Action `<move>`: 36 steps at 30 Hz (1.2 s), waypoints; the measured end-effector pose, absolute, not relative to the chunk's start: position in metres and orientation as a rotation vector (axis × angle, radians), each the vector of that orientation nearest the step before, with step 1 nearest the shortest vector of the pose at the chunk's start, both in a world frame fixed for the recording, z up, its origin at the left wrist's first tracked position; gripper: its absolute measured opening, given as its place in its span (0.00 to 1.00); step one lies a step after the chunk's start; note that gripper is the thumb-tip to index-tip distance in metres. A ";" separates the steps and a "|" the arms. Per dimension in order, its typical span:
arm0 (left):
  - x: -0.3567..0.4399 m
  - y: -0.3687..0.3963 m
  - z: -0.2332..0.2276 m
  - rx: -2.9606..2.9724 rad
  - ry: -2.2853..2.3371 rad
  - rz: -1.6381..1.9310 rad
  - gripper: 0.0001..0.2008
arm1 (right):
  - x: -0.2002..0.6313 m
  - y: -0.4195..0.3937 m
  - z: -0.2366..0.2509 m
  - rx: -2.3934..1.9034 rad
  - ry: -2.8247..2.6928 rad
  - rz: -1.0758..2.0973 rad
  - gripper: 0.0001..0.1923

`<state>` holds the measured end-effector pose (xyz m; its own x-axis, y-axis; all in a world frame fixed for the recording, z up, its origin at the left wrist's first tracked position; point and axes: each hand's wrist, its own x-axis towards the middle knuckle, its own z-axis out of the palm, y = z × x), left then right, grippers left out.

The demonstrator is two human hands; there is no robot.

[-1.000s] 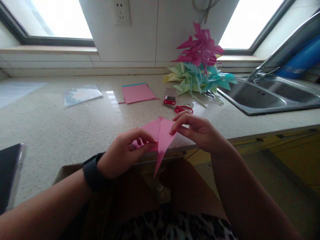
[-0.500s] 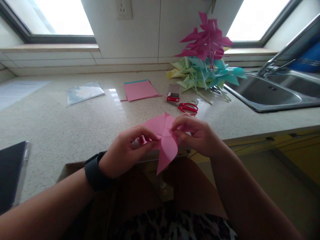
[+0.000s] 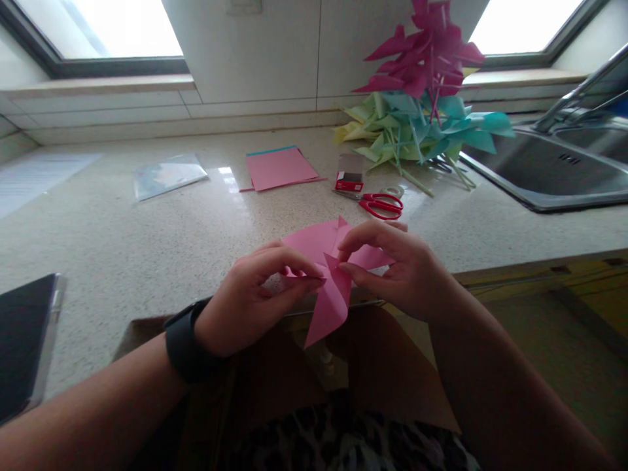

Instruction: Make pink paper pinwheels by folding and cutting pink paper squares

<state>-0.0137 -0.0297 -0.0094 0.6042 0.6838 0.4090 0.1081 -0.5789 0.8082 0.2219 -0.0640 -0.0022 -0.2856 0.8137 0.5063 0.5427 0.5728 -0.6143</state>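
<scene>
A pink paper pinwheel is held between my two hands at the counter's front edge, its blades partly folded toward the middle. My left hand, with a dark watch on the wrist, pinches a paper tip between thumb and forefinger left of the centre. On the other side, my right hand pinches a blade near the centre, and one pointed tip stands up beside its thumb. The fingers hide part of the centre. Just beyond my right hand lie red-handled scissors.
Behind the scissors stands a small red box, with a tape roll nearby. Pink paper sheets and a clear packet lie farther back. Finished pinwheels are heaped beside the sink. A dark tablet-like object is at left.
A blade tip near the centre now stands up more by my right thumb. Both hands have shifted slightly right in the view, and the camera has tilted a little downward.
</scene>
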 end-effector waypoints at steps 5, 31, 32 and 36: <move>-0.014 -0.027 -0.007 2.212 0.494 1.010 0.06 | 0.215 -0.069 -0.002 -1.121 -1.925 0.355 0.10; -0.013 -0.027 -0.009 2.288 0.531 1.097 0.08 | 0.202 -0.078 -0.005 -1.031 -1.912 0.150 0.06; -0.013 -0.027 -0.009 2.291 0.534 1.098 0.08 | 0.202 -0.078 -0.005 -1.029 -1.910 0.153 0.06; -0.012 -0.028 -0.009 2.290 0.543 1.082 0.07 | 0.202 -0.080 -0.004 -1.015 -1.916 0.145 0.05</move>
